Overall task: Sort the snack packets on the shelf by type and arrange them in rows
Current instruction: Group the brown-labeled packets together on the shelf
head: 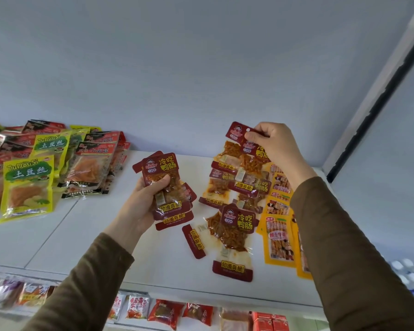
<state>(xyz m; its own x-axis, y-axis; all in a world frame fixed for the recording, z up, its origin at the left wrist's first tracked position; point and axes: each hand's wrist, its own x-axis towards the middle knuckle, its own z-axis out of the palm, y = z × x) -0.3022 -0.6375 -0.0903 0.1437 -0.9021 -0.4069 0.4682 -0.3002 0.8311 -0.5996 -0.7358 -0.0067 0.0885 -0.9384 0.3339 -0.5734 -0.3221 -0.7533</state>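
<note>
Starting left of the white shelf (101, 225), we see yellow-green packets (26, 187) piled against red-and-clear ones. Nearer its middle, the left hand (144, 199) grips a small stack of dark red packets (167, 189). Right of that, more dark red packets lie loose on the shelf, and the right hand (275, 144) pinches one packet (239, 134) above them. Orange packets (279, 240) lie beside.

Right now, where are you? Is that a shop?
Probably a small shop. Snack packets are laid out by type on a white shelf: yellow packets on the left, dark red packets in the middle. More packaged snacks sit on the shelf below.
</note>
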